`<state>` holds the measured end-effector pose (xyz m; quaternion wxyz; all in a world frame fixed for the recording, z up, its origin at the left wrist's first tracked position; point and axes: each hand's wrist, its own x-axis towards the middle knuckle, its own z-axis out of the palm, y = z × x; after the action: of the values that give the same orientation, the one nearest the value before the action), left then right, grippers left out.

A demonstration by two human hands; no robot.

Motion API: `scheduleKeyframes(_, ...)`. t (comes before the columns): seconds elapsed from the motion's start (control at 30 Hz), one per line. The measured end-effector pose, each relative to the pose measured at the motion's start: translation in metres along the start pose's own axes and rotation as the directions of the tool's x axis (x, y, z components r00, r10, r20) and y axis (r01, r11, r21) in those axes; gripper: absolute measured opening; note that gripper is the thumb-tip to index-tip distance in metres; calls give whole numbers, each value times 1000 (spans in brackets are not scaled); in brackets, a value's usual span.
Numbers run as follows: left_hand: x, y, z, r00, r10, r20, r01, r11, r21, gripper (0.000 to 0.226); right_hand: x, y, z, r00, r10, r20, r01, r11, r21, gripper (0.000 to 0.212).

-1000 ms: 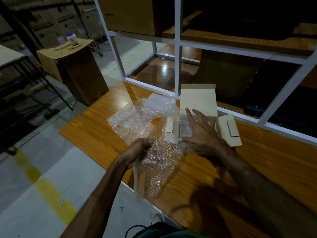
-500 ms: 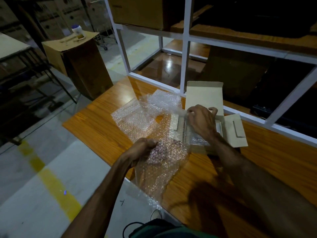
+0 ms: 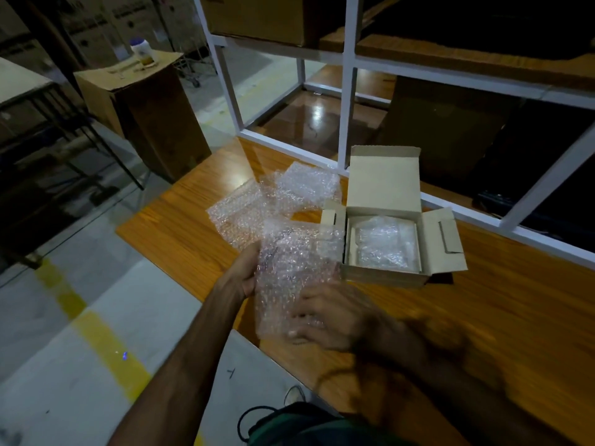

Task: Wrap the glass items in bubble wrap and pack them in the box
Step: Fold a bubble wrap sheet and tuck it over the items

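Left hand (image 3: pixel 246 275) grips the bubble wrap sheet (image 3: pixel 294 268) by its nine o'clock edge; right hand (image 3: pixel 325 317), blurred, lies behind it, fingers spread open. At two o'clock sits the open box (image 3: pixel 384 278), a wrapped bundle (image 3: pixel 384 241) inside.

The right hand (image 3: pixel 325 317) was smeared by motion blur, its fingers partly veiled behind the held bubble wrap sheet (image 3: pixel 296 272). What the wrapped bundle (image 3: pixel 383 243) in the box (image 3: pixel 386 220) contained was unreadable.

warehouse | cardboard cartons (image 3: pixel 145 104) | white racking (image 3: pixel 346 101) | yellow floor line (image 3: pixel 106 342)
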<state>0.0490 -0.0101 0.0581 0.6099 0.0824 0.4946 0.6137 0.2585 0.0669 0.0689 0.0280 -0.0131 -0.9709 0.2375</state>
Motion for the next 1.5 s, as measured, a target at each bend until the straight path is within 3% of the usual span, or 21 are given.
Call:
scheduleKeyframes(0.03,0,1,-3,1000,-14,3,14,998,-53,30,-1,1,1,1000,25,-17,-23,997,75,40)
scheduleKeyframes(0.1,-2,6,-5,997,-12,81,23,990,-138,32,-3,4,-1,963,109,-248,-65,981,181,27)
scheduleKeyframes(0.17,-1,8,-7,994,28,102,-6,977,-213,46,-3,13,-8,809,315,-496,-204,942,265,20)
scheduleKeyframes(0.2,-1,9,-7,994,54,98,-29,970,-241,48,0,17,-14,727,425,-540,-273,899,342,25)
scheduleKeyframes(0.23,-3,10,-5,991,81,109,-48,961,-273,48,5,21,-19,680,516,-521,-324,849,418,37)
scheduleKeyframes(0.33,-9,12,4,980,147,133,-99,944,-314,49,19,31,-21,701,636,-322,-364,708,605,71)
scheduleKeyframes(0.43,-10,13,5,984,169,62,-140,935,-326,39,27,35,-23,682,698,-217,-254,505,825,76)
scheduleKeyframes(0.5,-10,15,6,982,182,48,-158,935,-316,30,30,33,-26,692,704,-162,-184,388,903,66)
scheduleKeyframes(0.63,-10,14,16,972,234,20,-222,944,-243,34,38,35,-23,655,732,-185,-169,381,909,39)
scheduleKeyframes(0.77,-10,10,15,961,269,-69,-277,928,-248,31,45,33,-27,592,787,-173,-204,354,913,41)
scheduleKeyframes(0.87,-8,6,17,976,207,-63,-217,944,-249,30,48,34,-25,567,798,-203,-189,366,911,28)
scheduleKeyframes(0.93,-8,3,20,982,170,-89,-184,963,-199,36,49,38,-20,544,809,-225,-194,382,904,25)
scheduleKeyframes(1.07,-3,-12,8,973,123,-196,-158,972,-175,74,52,40,-18,398,880,-261,-206,363,909,25)
scheduleKeyframes(1.13,-3,-23,4,958,178,-223,-194,979,-53,78,53,43,-18,337,906,-256,-209,337,918,22)
scheduleKeyframes(1.23,-11,-32,10,866,441,-235,-389,890,237,79,54,48,-21,275,926,-260,-200,320,926,24)
scheduleKeyframes(1.33,-17,-38,17,827,559,-61,-462,738,492,85,51,53,-26,234,938,-255,-211,305,929,23)
scheduleKeyframes(1.4,-17,-42,18,845,535,2,-445,701,557,67,44,58,-30,264,944,-200,-226,262,938,27)
scheduleKeyframes(1.43,-16,-44,19,842,538,-19,-435,701,565,61,39,61,-32,333,930,-155,-207,232,950,31)
scheduleKeyframes(1.5,-15,-45,22,819,563,-110,-418,718,557,55,24,63,-34,549,831,-92,-135,197,971,43)
